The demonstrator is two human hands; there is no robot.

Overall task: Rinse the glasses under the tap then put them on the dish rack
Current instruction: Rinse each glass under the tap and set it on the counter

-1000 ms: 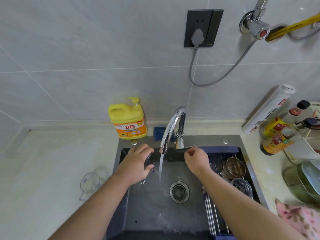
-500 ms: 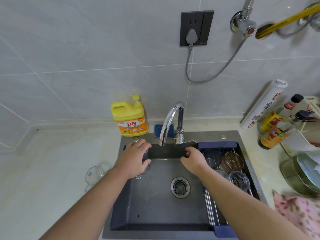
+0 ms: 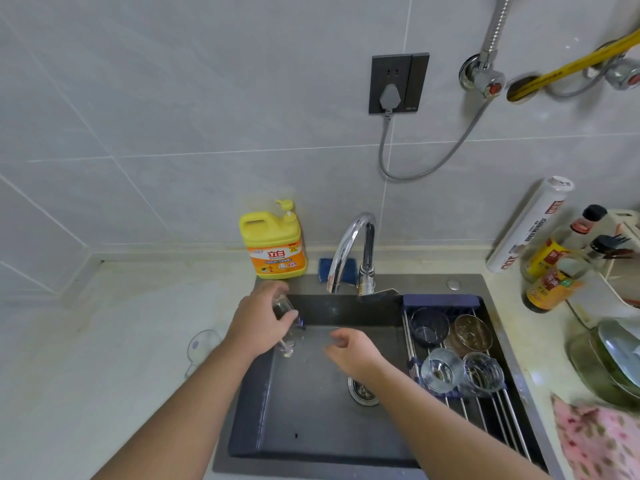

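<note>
- We see the left hand [image 3: 258, 327], fingers wrapped round the glass [image 3: 289, 332], which is tilted over the left edge of the sink [image 3: 311, 427]. It's well left of the tap [image 3: 346, 247], which shows no stream.
- The right hand [image 3: 353, 351] hangs mid-basin, blurred, fingers loosely bent, gripping nothing.
- Risk 1: it's a 1-handed hold on a likely wet glass, so we judge it could slip and crack against the basin.
- Risk 2: on the way right, the glass could clip the spout.
- Risk 3: the dish rack [image 3: 440, 301] holds 4 vessels packed close, so a careless set-down could knock a neighbour or tip the glass between the rods.
</note>
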